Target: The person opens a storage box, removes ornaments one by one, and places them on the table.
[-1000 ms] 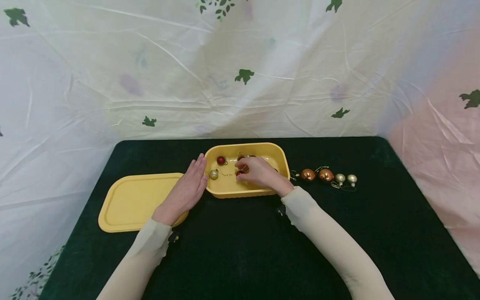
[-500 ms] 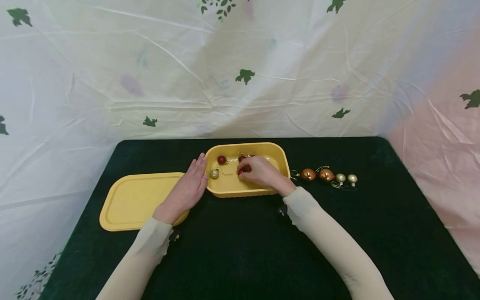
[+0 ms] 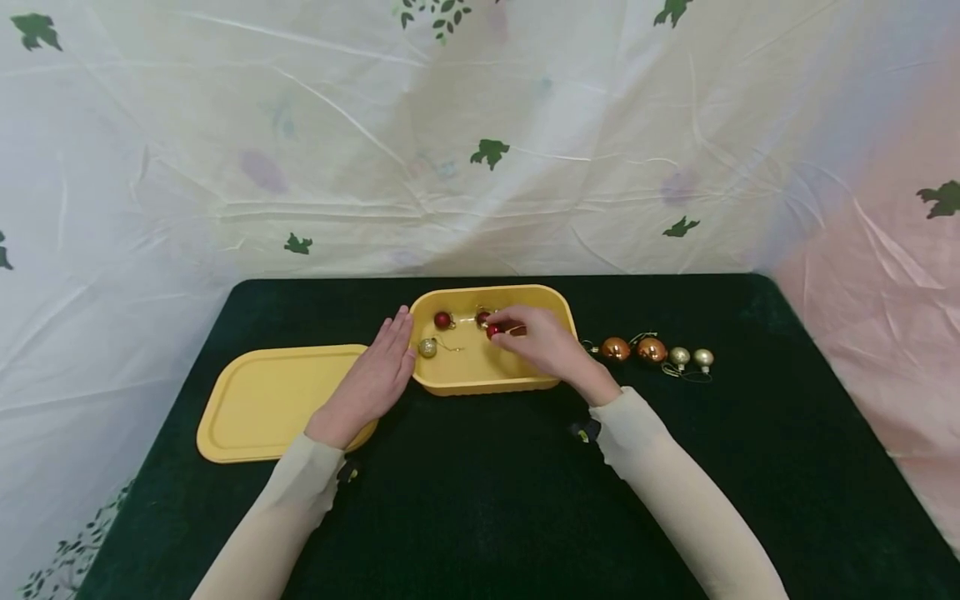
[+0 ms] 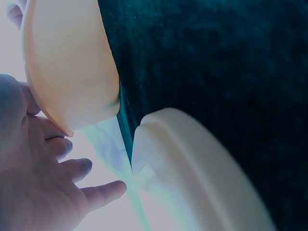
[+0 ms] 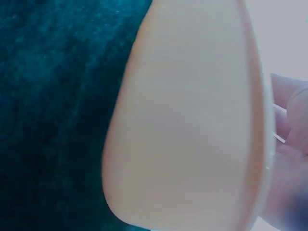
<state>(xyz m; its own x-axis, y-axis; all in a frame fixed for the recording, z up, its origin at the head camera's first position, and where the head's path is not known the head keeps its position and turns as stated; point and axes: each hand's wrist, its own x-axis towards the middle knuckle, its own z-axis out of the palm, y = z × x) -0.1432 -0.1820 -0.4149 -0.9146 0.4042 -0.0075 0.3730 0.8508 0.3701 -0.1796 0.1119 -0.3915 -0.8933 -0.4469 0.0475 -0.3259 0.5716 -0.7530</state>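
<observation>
My right hand is over the yellow box, pinching a small red Christmas bauble between thumb and fingers. In the right wrist view the box wall covers most of that hand's fingers. With fingers straight, my left hand touches the left end of the box; its fingers show there in the left wrist view. Inside the box lie a dark red bauble, a glittery gold bauble with a cord, and another red bauble partly behind my right fingers.
A yellow lid lies flat to the left, partly under my left forearm. Right of the box stand two copper baubles and two small pale gold baubles in a row. The dark green tabletop meets a white cloth backdrop.
My right hand has moved slightly to the right and up from the box floor, carrying the red bauble with it. The left hand stays against the box.
</observation>
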